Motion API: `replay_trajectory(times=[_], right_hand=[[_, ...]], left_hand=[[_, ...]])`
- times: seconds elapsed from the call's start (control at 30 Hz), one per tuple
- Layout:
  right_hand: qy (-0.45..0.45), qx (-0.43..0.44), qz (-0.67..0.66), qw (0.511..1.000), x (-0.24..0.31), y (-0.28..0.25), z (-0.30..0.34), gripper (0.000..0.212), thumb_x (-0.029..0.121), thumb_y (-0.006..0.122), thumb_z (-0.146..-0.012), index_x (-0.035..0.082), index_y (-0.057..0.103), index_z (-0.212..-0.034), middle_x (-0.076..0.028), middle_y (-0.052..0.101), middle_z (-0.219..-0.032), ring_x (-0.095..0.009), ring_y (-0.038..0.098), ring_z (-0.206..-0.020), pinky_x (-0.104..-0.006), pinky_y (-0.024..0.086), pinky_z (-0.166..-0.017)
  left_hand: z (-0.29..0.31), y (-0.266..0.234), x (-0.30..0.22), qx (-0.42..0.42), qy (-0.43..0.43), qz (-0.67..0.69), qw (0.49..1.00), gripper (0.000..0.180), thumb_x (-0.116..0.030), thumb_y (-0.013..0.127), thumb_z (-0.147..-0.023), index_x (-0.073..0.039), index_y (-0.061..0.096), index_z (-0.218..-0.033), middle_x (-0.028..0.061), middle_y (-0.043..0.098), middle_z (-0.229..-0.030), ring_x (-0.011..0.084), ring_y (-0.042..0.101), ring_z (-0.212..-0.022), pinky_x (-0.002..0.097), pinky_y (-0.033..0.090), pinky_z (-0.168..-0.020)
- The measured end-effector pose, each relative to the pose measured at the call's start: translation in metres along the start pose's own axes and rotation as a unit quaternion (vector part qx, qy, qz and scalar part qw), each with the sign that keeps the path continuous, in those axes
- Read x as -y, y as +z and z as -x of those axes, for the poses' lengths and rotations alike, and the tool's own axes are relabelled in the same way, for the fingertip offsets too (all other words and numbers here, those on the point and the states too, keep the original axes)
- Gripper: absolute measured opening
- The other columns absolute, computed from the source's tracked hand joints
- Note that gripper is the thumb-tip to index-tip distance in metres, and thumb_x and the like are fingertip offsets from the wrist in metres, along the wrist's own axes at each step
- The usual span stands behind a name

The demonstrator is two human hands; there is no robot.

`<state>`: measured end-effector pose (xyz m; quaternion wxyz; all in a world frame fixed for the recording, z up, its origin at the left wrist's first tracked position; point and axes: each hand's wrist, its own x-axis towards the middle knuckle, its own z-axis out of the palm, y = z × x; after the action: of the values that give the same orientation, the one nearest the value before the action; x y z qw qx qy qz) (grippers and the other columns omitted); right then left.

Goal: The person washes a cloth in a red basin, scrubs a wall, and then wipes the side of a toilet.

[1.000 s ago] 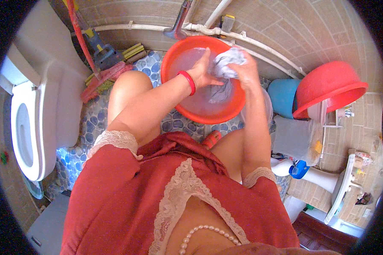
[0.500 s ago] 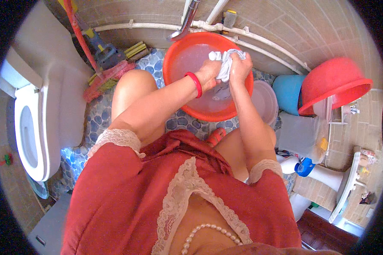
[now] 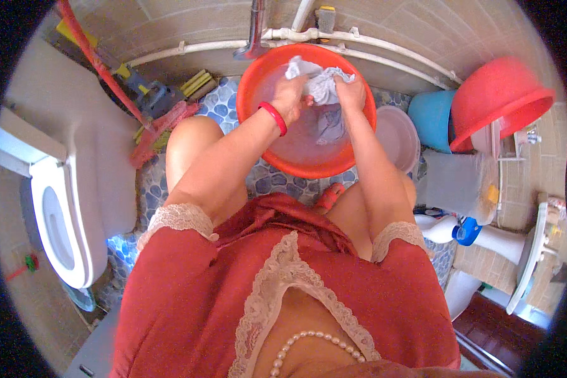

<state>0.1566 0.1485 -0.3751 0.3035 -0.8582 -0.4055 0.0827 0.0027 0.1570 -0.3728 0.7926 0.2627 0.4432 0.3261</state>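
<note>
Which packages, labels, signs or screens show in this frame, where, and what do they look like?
No signs or screens show.
White bottle: lying on the floor at the person's right, below the grey box; rounded, with a blue cap; no label can be made out.
Grey box: right of the orange basin, squarish, with a small yellow thing at its edge; too blurred to tell whether it is a package.

I see a wet pale grey-white cloth [image 3: 321, 85], bunched and wrinkled, part lifted above the water, part trailing under it | I see it gripped from both sides by my left hand [image 3: 291, 97] and right hand [image 3: 349, 91] | round orange basin [image 3: 277, 135], water-filled, on pebble floor before my knees
</note>
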Motion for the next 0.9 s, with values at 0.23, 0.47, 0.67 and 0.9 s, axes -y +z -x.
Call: replay_trajectory(times=[0.23,0.47,0.67,0.9], right_hand=[[-0.337,0.067,0.198,0.918,0.006,0.044,0.047,0.059,0.039,0.054,-0.079,0.016,0.036,-0.13,-0.017,0.028,-0.136,-0.038,0.025,-0.125,-0.0579,0.025,-0.095],[-0.384,0.28,0.357,0.804,-0.002,0.057,0.056,0.062,0.037,0.053,-0.078,0.023,0.029,-0.134,-0.014,0.017,-0.142,-0.038,0.011,-0.13,-0.0633,0.015,-0.097],[-0.298,0.415,0.224,0.83,0.005,0.064,0.025,0.065,0.024,0.059,-0.073,0.021,0.033,-0.133,-0.013,0.03,-0.136,-0.036,0.034,-0.121,-0.0509,0.029,-0.097],[-0.319,0.007,0.19,0.929,-0.023,0.08,0.032,0.038,0.021,0.058,-0.072,0.011,0.057,-0.109,-0.014,0.051,-0.118,-0.032,0.048,-0.109,-0.0456,0.039,-0.089]], left_hand=[[-0.086,-0.079,0.061,-0.103,0.073,0.097,0.987,0.061,-0.02,0.056,-0.081,-0.012,0.023,-0.132,0.0106,0.024,-0.132,0.0248,0.04,-0.114,0.0415,0.04,-0.086],[-0.041,-0.042,0.047,-0.123,0.035,0.107,0.986,0.076,-0.027,0.053,-0.081,-0.017,0.004,-0.14,0.0112,-0.003,-0.145,0.0277,0.016,-0.131,0.0441,0.026,-0.101],[-0.073,-0.077,0.065,-0.098,0.012,0.121,0.988,0.058,-0.029,0.047,-0.084,-0.016,0.017,-0.132,0.0111,0.013,-0.135,0.0289,0.026,-0.122,0.0471,0.03,-0.096],[-0.082,-0.075,0.069,-0.058,-0.028,0.139,0.988,0.034,-0.03,0.039,-0.089,-0.013,0.04,-0.118,0.0109,0.042,-0.117,0.0304,0.045,-0.105,0.0505,0.038,-0.087]])
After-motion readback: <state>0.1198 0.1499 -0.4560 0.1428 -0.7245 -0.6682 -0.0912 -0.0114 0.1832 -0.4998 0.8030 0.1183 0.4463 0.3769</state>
